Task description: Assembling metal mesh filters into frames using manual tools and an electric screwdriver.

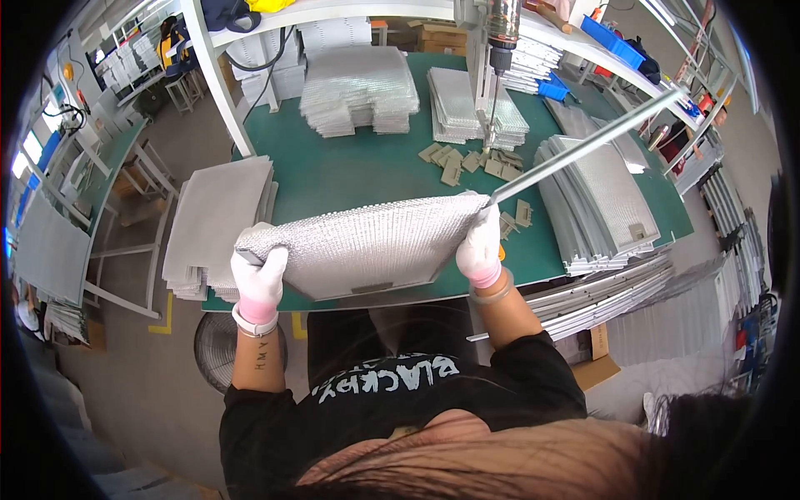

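Both my hands wear white gloves with pink cuffs. My left hand [259,271] is closed on the left end of a silvery mesh panel [367,246], its thumb pressed on the near face. A short grey metal end [247,256] shows beside that thumb. The panel is tilted above the table's front edge, with a small dark tab [372,288] on its lower edge. My right hand [480,248] is closed at the panel's right corner. From the same hand a long metal strip [583,148] runs up to the right; how the fingers share the two is hidden.
Stacks of mesh panels stand on the green table [287,175]: a left stack [218,212], a back stack [358,87] and a right stack [596,196]. Beige plastic pieces [451,171] lie below a hanging power driver [502,42]. Metal strips [575,296] are at the lower right, a fan [218,350] below.
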Available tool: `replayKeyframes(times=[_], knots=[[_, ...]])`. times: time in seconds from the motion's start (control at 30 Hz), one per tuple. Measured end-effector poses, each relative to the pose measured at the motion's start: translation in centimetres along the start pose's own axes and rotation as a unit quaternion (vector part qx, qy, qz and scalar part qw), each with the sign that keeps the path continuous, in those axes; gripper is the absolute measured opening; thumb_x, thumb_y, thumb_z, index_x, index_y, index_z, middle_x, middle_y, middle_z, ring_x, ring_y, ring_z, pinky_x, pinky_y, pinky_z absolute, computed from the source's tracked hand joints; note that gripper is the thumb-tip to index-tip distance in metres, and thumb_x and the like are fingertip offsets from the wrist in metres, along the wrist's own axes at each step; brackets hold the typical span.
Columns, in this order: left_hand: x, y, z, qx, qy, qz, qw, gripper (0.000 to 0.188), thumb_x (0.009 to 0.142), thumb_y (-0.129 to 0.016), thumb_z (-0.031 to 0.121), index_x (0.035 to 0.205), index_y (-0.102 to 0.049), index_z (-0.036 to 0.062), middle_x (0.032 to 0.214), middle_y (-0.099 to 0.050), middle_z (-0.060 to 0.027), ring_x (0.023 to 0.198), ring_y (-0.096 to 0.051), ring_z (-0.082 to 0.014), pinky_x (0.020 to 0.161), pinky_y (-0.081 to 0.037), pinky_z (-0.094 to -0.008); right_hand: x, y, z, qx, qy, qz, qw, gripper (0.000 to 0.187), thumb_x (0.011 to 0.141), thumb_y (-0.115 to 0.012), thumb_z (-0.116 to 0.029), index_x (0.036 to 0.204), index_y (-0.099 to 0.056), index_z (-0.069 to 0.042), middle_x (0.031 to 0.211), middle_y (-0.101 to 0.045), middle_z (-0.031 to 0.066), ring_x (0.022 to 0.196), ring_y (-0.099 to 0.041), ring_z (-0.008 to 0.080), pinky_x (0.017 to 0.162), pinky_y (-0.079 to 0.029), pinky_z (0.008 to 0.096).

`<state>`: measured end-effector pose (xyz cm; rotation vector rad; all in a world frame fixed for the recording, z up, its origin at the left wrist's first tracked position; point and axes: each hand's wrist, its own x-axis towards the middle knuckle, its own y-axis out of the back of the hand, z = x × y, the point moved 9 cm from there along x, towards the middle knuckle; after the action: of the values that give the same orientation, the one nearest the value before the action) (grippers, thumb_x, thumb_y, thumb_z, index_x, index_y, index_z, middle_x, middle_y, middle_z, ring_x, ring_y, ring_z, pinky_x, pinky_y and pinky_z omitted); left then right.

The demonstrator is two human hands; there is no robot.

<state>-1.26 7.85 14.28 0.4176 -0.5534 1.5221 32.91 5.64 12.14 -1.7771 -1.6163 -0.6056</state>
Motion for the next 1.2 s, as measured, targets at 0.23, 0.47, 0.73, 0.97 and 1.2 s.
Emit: replayKeyframes(times=[0.23, 0.47, 0.73, 0.97, 1.2], knots=[[-0.3, 1.9, -0.6, -0.020, 0.008, 0.058, 0.998, 0.014, 0.083, -0.061, -0.001, 0.097, -0.060, -0.0028, 0.092, -0.062, -0.0055, 0.082, -0.057, -0.0129, 0.080, -0.047, -0.0275, 3.5, -2.8, -3.4, -0.083, -0.082, -0.054, 0.992, 0.023, 0.081, -0.066, 0.001, 0.104, -0.066, 0.003, 0.090, -0.068, 0.0108, 0.079, -0.064, 0.0179, 0.076, -0.052, 0.0295], [-1.4, -2.8, 4.2, -0.116, -0.164, -0.167, 0.965, 0.018, 0.084, -0.073, 0.014, 0.076, -0.064, 0.0002, 0.068, -0.063, -0.0129, 0.055, -0.059, -0.0252, 0.054, -0.047, -0.0352, 1.3, -1.7, -5.3, 0.019, 0.010, -0.075, 0.997, 0.020, 0.087, -0.072, -0.016, 0.085, -0.066, 0.003, 0.078, -0.069, 0.0135, 0.069, -0.067, 0.0261, 0.065, -0.055, 0.0361], [-10.8, -6.8, 1.9, -0.346, -0.098, -0.645, 0.674, 0.057, 0.095, -0.060, 0.051, 0.123, -0.062, 0.0013, 0.124, -0.061, -0.0186, 0.127, -0.048, -0.0379, 0.100, -0.038, -0.0549, -8.0, -0.8, -9.7, 0.024, 0.061, -0.366, 0.928, 0.014, 0.083, -0.065, -0.019, 0.079, -0.065, -0.006, 0.091, -0.074, 0.0100, 0.085, -0.071, 0.0261, 0.072, -0.056, 0.0398], [-14.2, -9.9, -7.9, 0.038, 0.090, -0.715, 0.692, 0.082, 0.095, -0.056, 0.048, 0.155, -0.024, 0.0014, 0.162, -0.019, -0.0217, 0.152, -0.013, -0.0365, 0.123, -0.009, -0.0488, -9.8, -1.3, -11.3, -0.035, 0.070, -0.265, 0.961, 0.011, 0.075, -0.070, -0.016, 0.079, -0.065, -0.007, 0.097, -0.074, 0.0083, 0.089, -0.070, 0.0278, 0.077, -0.056, 0.0421], [-14.3, -11.0, -14.2, 0.127, 0.083, -0.736, 0.660, 0.080, 0.100, -0.046, 0.048, 0.155, -0.019, -0.0027, 0.162, -0.017, -0.0230, 0.152, -0.012, -0.0350, 0.123, -0.009, -0.0442, -10.1, -1.9, -10.3, -0.039, 0.115, -0.347, 0.930, 0.024, 0.091, -0.069, -0.026, 0.091, -0.062, -0.002, 0.099, -0.071, 0.0128, 0.086, -0.069, 0.0306, 0.071, -0.053, 0.0418]])
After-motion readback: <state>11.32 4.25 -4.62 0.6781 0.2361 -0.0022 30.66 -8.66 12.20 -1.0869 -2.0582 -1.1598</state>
